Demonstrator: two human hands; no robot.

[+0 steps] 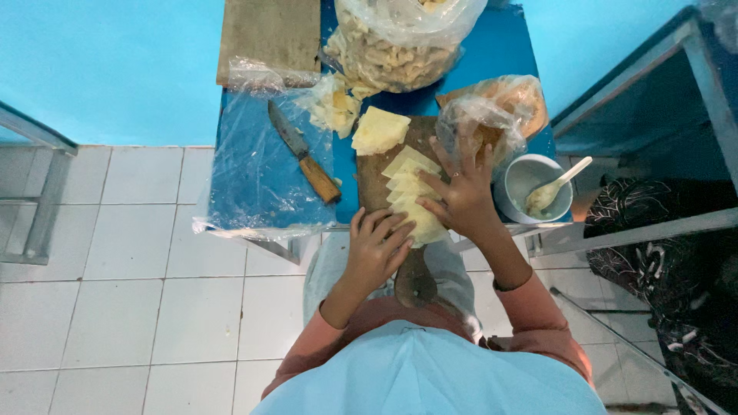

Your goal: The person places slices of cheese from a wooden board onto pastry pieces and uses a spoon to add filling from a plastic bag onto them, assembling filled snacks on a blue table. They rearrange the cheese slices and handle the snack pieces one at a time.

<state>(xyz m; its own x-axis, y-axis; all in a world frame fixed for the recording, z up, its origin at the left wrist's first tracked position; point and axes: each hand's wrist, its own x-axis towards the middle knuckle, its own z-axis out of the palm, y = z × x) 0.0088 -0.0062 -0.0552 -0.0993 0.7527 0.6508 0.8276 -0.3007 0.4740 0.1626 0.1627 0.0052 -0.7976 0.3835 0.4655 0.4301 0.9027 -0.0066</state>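
Blue table (492, 54): both hands on pale wrappers (415, 201); clear bag (396, 38) behind.

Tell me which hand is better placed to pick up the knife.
Probably the left hand. It rests at the near end of the wrapper row on the board, on the same side as the knife, whose wooden handle points toward it. The right hand lies on the wrappers, farther from the knife.
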